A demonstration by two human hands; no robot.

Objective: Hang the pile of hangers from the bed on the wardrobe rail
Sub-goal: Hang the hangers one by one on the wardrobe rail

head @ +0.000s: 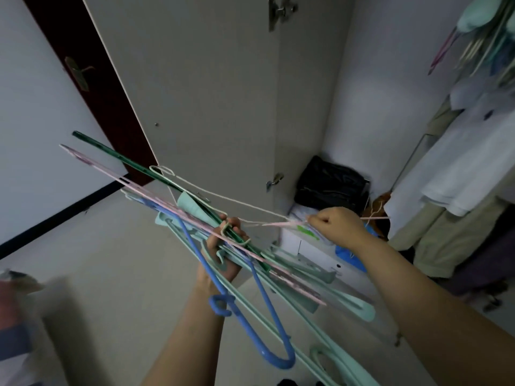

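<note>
A tall grey wardrobe (211,93) is filling the middle of the view, its doors closed and a metal latch (281,12) sitting near the top. To its left a dark red door (92,79) is standing against a pale wall. Along the right edge, clothes (462,174) are hanging in a crowded row, pale shirts over olive trousers, with more hangers bunched above them (blurred, so their colours are hard to separate). In the corner between wardrobe and clothes a black bag (331,185) is resting on top of a white box (309,246).

In front of all this, the bundle of hangers (278,277) is being held up in the air, slanting from upper left to lower right. It is mixing mint green, dark green, pink and white ones, with a blue hanger (250,310) drooping lowest, its hook curling toward the left forearm.

The left hand (223,252) is gripping the bundle around its middle, fingers wrapped over the stacked bars. The right hand (334,221) is clenching around a thin pink hanger (281,224) at the right of the bundle, with the pink wire poking out on both sides of the fist. A white wire hanger (211,194) is stretching from the top of the bundle toward that fist.
</note>
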